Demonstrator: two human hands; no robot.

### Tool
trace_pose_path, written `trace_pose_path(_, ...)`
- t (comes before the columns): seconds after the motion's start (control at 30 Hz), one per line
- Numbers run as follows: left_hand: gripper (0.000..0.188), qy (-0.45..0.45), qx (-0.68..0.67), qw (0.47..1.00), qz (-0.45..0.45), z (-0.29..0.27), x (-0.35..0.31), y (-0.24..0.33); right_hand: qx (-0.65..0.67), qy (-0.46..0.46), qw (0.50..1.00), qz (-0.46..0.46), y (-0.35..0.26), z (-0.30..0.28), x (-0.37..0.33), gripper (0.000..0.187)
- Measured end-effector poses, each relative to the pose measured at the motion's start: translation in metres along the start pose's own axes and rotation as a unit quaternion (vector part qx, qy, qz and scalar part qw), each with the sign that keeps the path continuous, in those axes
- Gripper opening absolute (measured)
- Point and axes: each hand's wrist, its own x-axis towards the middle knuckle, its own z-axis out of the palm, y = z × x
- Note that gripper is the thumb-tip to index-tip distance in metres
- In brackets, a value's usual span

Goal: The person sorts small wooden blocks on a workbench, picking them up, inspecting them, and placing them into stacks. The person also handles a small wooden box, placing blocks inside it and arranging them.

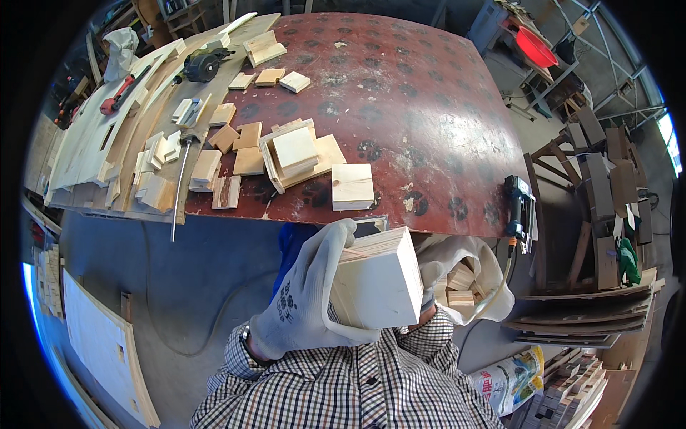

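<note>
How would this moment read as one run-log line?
Left hand: gripping wooden block | right hand: block's right side, partly hidden | red-brown table: loose wood pieces, black tool at right edge

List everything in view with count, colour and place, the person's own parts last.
Wood block: one, pale, between both hands
Table: one, dark red, centre
Loose wood pieces: many, pale, table's left
Long boards: several, pale, far left
Red tool: one, red-black, on boards
Round-bodied tool: one, black-green, far left
Hose-fed tool: one, black, table's right edge
Sack: one, white, below table
Basin: one, red, far right
Printed bag: one, multicoloured, lower right
Shirt: one, checked, bottom
Left fingers: several, grey-white gloved, block's left
Right fingers: partly hidden, grey-white gloved, block's right
</note>
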Motion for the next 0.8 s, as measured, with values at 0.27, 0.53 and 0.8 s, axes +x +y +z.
trace_pose_path(0.27,0.141,0.010,-0.155,0.988,-0.012,-0.007,-0.011,-0.015,0.066,0.089,0.993,0.034,0.017,-0.027,-0.028,0.088)
trace_pose_path(0.53,0.066,0.009,-0.235,0.969,-0.076,-0.021,-0.008,-0.009,0.453,-0.203,0.866,0.051,0.058,-0.043,0.002,0.077)
trace_pose_path(0.8,0.026,-0.011,-0.152,0.988,-0.012,-0.025,-0.001,-0.009,0.048,0.025,0.996,0.071,0.026,0.034,0.015,0.101)
